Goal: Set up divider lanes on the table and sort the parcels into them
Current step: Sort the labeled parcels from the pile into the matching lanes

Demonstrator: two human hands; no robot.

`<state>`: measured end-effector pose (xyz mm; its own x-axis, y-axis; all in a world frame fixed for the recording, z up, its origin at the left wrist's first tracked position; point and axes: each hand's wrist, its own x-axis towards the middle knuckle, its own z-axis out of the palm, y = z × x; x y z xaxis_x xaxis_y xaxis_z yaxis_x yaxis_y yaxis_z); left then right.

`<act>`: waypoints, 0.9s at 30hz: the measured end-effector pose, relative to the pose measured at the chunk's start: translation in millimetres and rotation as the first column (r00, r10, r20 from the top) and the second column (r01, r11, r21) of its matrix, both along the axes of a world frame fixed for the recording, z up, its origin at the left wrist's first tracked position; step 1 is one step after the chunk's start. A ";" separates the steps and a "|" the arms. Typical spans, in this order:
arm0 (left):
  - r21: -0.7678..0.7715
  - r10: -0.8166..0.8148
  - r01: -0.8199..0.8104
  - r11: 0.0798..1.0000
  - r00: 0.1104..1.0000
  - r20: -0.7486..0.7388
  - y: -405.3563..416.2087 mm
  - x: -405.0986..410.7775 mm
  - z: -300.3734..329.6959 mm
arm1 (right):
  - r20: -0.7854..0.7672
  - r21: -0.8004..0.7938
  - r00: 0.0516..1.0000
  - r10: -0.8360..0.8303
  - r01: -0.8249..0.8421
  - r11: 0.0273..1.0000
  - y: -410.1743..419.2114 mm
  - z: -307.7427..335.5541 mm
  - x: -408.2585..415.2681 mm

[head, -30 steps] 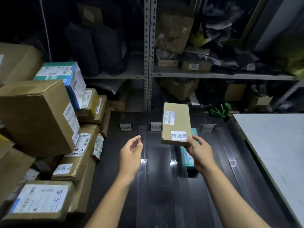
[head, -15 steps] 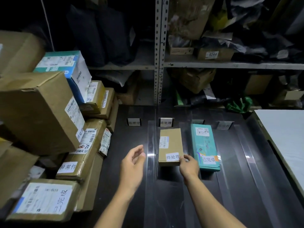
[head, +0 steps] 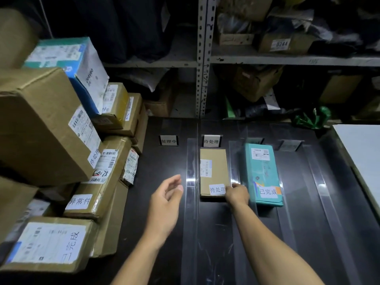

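A flat brown parcel (head: 213,167) with a white label lies flat on the dark table (head: 160,167), in the lane behind the second sign (head: 211,141), between two clear dividers (head: 191,161) (head: 234,161). My right hand (head: 237,193) pinches its near right corner. My left hand (head: 166,200) hovers open, palm inward, just left of the left divider, holding nothing. A teal parcel (head: 262,171) lies in the lane to the right. The lane behind the first sign (head: 168,140) holds nothing.
A tall pile of labelled cardboard parcels (head: 41,124) fills the table's left side. More clear dividers (head: 320,182) run further right. A white board (head: 362,153) borders the right edge. Metal shelving (head: 202,58) with boxes and bags stands behind.
My right hand has brought the brown parcel down from the air and laid it flat in the lane beside the teal parcel. My left hand has stayed open on the left.
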<state>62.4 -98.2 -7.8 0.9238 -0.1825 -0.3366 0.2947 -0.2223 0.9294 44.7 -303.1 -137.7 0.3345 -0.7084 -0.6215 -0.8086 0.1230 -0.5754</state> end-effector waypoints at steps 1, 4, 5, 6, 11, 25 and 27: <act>-0.005 0.004 -0.004 1.000 1.000 0.006 1.3 0.8 3.2 | -0.002 -0.008 1.000 0.015 -0.015 1.000 1.1 6.4 0.1; -0.015 0.023 -0.022 1.000 0.999 0.041 7.7 3.1 20.5 | 0.063 -0.081 0.994 0.091 -0.086 0.993 7.8 39.1 3.7; -0.019 0.033 -0.032 0.999 0.998 0.057 11.4 4.1 26.8 | 0.109 -0.107 0.986 0.127 -0.115 0.988 12.2 53.2 7.6; -0.026 0.049 -0.047 0.999 0.996 0.072 15.6 5.5 33.2 | 0.162 -0.135 0.972 0.170 -0.148 0.980 17.6 68.8 12.8; -0.074 0.149 -0.139 0.988 0.978 0.146 49.9 9.9 68.7 | 0.426 -0.244 0.800 0.422 -0.348 0.905 67.5 149.9 46.2; -0.152 0.436 -0.413 0.898 0.783 0.445 192.2 25.0 155.4 | 0.609 -0.424 0.219 0.762 -0.723 0.546 267.9 285.5 98.5; -0.173 0.493 -0.479 0.861 0.700 0.517 216.3 20.6 169.4 | 0.583 -0.461 0.147 0.799 -0.750 0.475 295.7 291.8 101.3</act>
